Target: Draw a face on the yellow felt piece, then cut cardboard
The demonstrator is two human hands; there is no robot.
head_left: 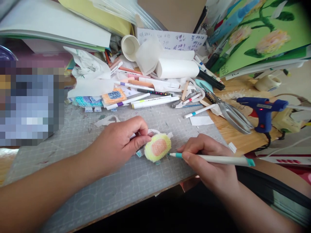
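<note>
My left hand pinches the upper left edge of a small oval piece, textured, yellow-green with an orange centre. Bits of white and teal show from under the piece, and what it is made of I cannot tell for sure. In my right hand is a white marker pen with teal ends. Its tip points left, close beside the oval's right edge; whether they touch I cannot tell. Both hands are over a grey cutting mat. A white paper scrap lies beyond my right hand.
Behind the hands lies a heap of markers, with a white paper roll and a paper cup. Coloured pieces sit at its left. To the right are scissors and a blue glue gun with a lit red light.
</note>
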